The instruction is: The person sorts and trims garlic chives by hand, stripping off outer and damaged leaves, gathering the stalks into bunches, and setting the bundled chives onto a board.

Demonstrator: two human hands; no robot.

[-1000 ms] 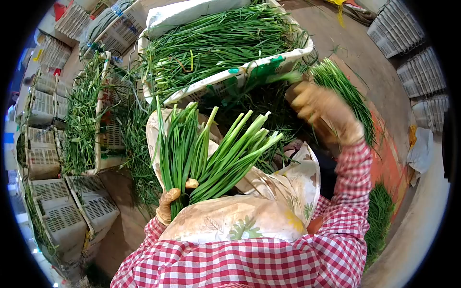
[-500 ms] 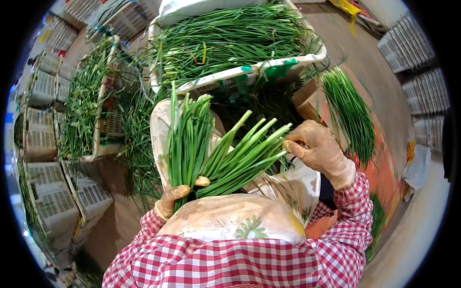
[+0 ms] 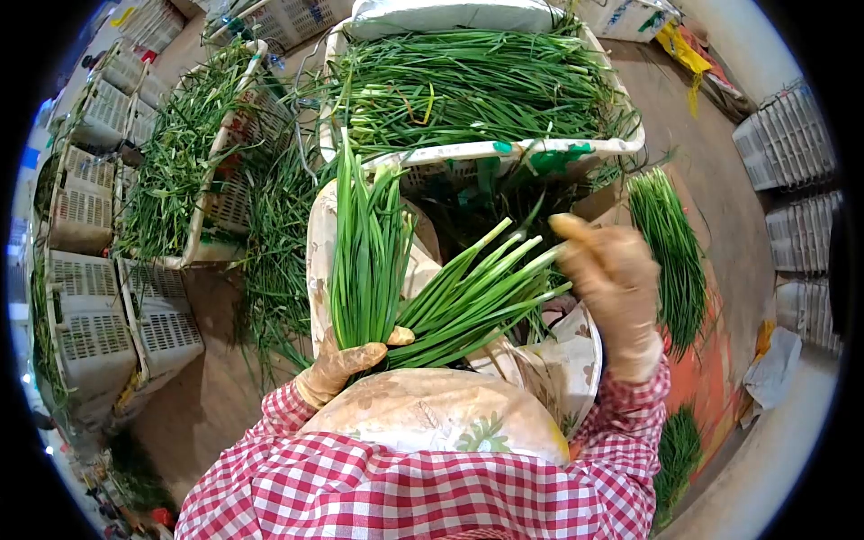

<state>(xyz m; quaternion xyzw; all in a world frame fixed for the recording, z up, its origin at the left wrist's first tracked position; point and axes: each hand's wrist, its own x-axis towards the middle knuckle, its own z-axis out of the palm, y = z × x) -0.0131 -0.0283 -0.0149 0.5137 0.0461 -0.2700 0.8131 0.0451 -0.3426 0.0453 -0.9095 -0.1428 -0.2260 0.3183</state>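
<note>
My left hand [image 3: 346,364], in a pale, soiled glove, is closed round the lower part of a bunch of garlic chives [image 3: 367,270]. One part of the bunch stands upright, and another part fans out to the right with its pale stem ends [image 3: 540,252] outward. My right hand [image 3: 616,288], also gloved, is raised just right of those stem ends. Motion smears its fingers, so their grip cannot be made out. Beneath the chives, a stained, flower-printed apron [image 3: 432,400] covers my lap.
Ahead stands a white crate [image 3: 630,135] heaped with garlic chives. At left is another crate [image 3: 193,225] of loose greens, beside several grey crates [image 3: 94,333]. A tidy chive bundle [image 3: 666,256] lies at right on cardboard. Stacked crates [image 3: 792,139] line the right side.
My right hand has moved away from the stem ends, turning fingers upward. The fanned chives have shifted slightly within my left hand's hold. The whole view has moved a little.
</note>
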